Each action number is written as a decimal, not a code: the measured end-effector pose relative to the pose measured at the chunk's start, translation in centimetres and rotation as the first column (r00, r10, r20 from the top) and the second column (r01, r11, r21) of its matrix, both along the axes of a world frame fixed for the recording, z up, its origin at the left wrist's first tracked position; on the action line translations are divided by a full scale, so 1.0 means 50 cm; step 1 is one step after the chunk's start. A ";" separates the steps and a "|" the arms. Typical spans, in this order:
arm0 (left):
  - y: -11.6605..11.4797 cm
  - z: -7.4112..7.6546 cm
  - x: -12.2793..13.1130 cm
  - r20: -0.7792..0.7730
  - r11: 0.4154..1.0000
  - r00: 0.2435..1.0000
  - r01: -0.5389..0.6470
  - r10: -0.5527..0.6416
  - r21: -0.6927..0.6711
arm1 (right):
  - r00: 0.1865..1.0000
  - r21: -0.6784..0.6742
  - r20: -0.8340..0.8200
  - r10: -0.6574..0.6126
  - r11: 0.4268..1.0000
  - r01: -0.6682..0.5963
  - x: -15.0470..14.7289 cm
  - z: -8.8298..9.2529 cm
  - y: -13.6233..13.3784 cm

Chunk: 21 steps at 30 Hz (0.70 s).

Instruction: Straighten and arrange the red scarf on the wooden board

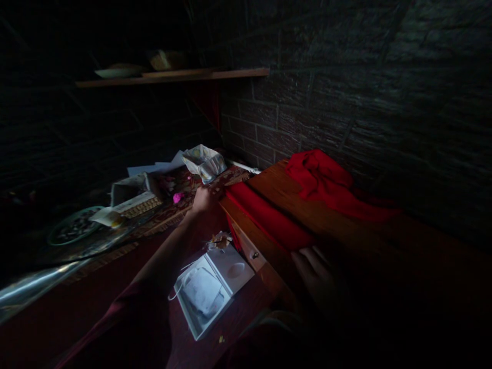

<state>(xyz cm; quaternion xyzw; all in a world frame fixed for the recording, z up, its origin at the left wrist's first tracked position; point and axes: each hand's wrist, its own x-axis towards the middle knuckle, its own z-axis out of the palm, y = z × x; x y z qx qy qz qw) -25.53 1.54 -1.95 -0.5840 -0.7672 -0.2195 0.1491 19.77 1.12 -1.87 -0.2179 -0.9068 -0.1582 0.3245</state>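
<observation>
A red cloth [269,212], folded into a long strip, lies along the left side of a wooden tabletop [265,184]. My left hand [203,199] is at the far end of the strip, fingers curled toward it and partly blurred. At the near end, in deep shadow, my right hand [313,264] has its fingers closed at the cloth's edge; the thumb is hidden. Another red cloth [321,174] lies crumpled farther back on the same top.
Below the table edge sits an open white box [230,269]. To the left are a woven basket [142,205], a cloth-lined container [203,161], a pink ball-like thing [178,198] and a green-rimmed round tray [75,225]. A shelf [180,77] juts from the dark block wall [346,92].
</observation>
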 end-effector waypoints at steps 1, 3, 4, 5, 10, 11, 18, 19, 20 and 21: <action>0.000 -0.002 -0.003 0.016 1.000 1.000 0.002 -0.002 0.004 | 1.000 -0.004 -0.004 0.000 1.000 0.000 -0.001 0.002 0.000; 0.000 -0.007 -0.009 0.050 1.000 0.999 0.006 -0.006 0.014 | 1.000 -0.009 -0.011 0.000 1.000 0.000 -0.001 0.004 0.000; 0.000 -0.010 -0.012 0.067 1.000 0.998 0.005 -0.006 0.023 | 1.000 -0.009 -0.014 0.004 1.000 -0.004 -0.001 0.004 0.000; 0.000 -0.015 -0.015 0.084 0.999 0.996 0.003 -0.006 0.033 | 1.000 -0.010 -0.013 0.006 1.000 -0.006 0.000 0.004 0.000; -0.012 -0.044 -0.018 0.183 0.997 0.982 0.043 -0.053 0.058 | 1.000 -0.017 0.009 0.020 1.000 -0.019 0.002 0.005 0.001; -0.014 -0.049 -0.017 0.204 0.996 0.976 0.064 -0.074 0.056 | 1.000 -0.027 0.019 0.019 0.999 -0.019 0.002 0.005 0.002; 0.001 -0.072 -0.008 0.356 0.974 0.908 0.225 -0.222 0.035 | 0.999 -0.059 0.052 0.016 0.998 -0.013 0.007 -0.008 0.004; 0.006 -0.075 -0.006 0.375 0.971 0.897 0.235 -0.233 0.041 | 0.999 -0.055 0.049 0.017 0.998 -0.014 0.007 -0.010 0.004; 0.010 -0.078 -0.002 0.390 0.969 0.888 0.242 -0.241 0.049 | 0.999 -0.053 0.040 0.013 0.999 -0.011 0.007 -0.012 0.003; 0.014 -0.081 0.002 0.405 0.968 0.880 0.245 -0.248 0.059 | 1.000 -0.054 0.029 0.004 0.999 -0.002 0.007 -0.013 0.003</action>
